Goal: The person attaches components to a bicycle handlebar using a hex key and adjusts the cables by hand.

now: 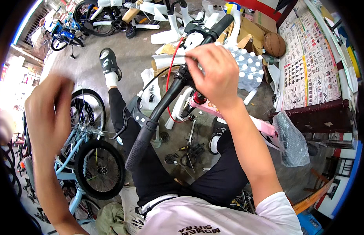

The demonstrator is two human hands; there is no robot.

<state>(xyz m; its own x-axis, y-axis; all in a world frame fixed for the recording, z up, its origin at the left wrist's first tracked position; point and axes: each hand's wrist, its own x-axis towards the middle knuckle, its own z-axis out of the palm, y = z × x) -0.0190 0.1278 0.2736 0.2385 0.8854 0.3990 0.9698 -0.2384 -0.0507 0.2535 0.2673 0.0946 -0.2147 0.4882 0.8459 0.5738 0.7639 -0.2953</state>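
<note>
A black bicycle handlebar [172, 88] runs diagonally from a grip near my lap [139, 149] up to a far grip [223, 23], with a brake lever [125, 123] and a red cable [169, 78]. My right hand [213, 72] is closed around the middle of the bar at the stem. Below it the pink frame [260, 125] slopes down to the right, its end wrapped in bubble wrap [291, 141]. My left hand [48, 105] is raised at the left, blurred, fingers loosely apart and holding nothing I can see.
A light blue child's bike with black wheels [97, 168] stands at my left. Small tools and parts [188, 154] lie on the floor between my legs. Cardboard, white packing, a pack of water bottles [246, 66], a basketball [274, 44] and more bikes [94, 15] fill the floor beyond.
</note>
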